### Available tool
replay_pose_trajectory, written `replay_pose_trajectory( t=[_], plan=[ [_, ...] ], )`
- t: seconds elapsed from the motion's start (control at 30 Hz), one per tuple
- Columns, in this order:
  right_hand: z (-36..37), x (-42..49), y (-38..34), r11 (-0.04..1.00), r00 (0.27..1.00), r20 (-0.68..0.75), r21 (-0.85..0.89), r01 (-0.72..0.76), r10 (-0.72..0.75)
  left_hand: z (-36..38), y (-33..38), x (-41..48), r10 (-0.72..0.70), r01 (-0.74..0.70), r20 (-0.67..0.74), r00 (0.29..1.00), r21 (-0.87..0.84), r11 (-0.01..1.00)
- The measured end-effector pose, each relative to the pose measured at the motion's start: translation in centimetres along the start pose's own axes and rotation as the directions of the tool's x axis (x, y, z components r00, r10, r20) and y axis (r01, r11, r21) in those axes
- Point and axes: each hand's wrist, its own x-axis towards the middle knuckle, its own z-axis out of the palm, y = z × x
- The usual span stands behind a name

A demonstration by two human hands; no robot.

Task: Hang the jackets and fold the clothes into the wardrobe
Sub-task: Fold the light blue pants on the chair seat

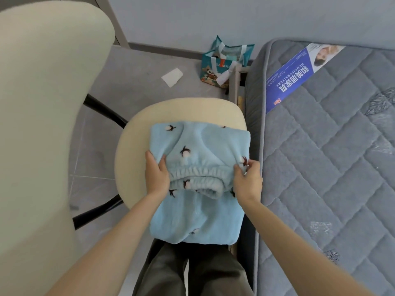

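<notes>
Blue fleece garment [198, 214], stool seat [134, 137] mostly hidden beneath

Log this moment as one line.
step: folding | item: blue pants on cream seat | left hand: grips waistband side | right hand: grips waistband side

Grey tiled floor [132, 82] is seen under flat, even light, with a pale blue-grey wall [192, 16] at the top. A cream round seat [132, 150] on black legs [104, 110] is placed mid-frame. A large cream backrest [42, 103] fills the left. A grey quilted mattress [331, 157] with a blue label [292, 82] is laid just beside the seat on the right. A teal bag [226, 60] is stood by the wall, with a white paper scrap [172, 77] near it.
</notes>
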Motion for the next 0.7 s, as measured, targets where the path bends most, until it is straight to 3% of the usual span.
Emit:
replay_pose_trajectory(
  t=[0.1, 0.13, 0.2, 0.27, 0.33, 0.43, 0.57, 0.7],
  plan=[
    [0.2, -0.4, 1.0, 0.997, 0.997, 0.033, -0.038, -0.070, 0.072, 0.2, -0.2, 0.1, -0.189, 0.188, 0.001, 0.982, 0.101, 0.977],
    [0.3, -0.5, 1.1, 0.992, 1.000, -0.001, -0.128, -0.019, 0.019, 0.3, 0.0, -0.2, -0.188, 0.196, -0.057, 0.980, 0.203, 0.959],
    [0.4, -1.1, 0.8, 0.880, 0.952, -0.056, -0.401, 0.253, -0.299, 0.0, 0.7, -1.3, 0.145, -0.091, -0.078, 0.986, 0.473, 0.876],
    [1.2, -1.4, 0.1, 0.667, 0.812, 0.097, -0.520, 0.534, -0.575, 0.2, 1.3, -2.0, 0.474, -0.474, 0.168, 0.864, 0.589, 0.654],
    [2.8, -1.2, -0.5, 0.543, 0.751, 0.286, -0.546, 0.638, -0.595, 1.5, 1.5, -2.0, 0.523, -0.636, 0.385, 0.760, 0.608, 0.476],
    [4.7, 0.7, 0.7, 0.368, 0.744, 0.425, -0.674, 0.640, -0.516, 3.1, 0.1, -0.6, 0.370, -0.611, 0.499, 0.784, 0.728, 0.312],
    [3.8, 3.6, 3.5, 0.301, 0.760, 0.455, -0.726, 0.619, -0.464, 3.2, -2.7, 1.3, 0.319, -0.601, 0.516, 0.795, 0.741, 0.300],
    [2.4, 4.2, 2.9, 0.286, 0.715, 0.467, -0.694, 0.661, -0.519, 2.7, -2.2, 1.7, 0.296, -0.599, 0.522, 0.800, 0.714, 0.362]
  ],
)
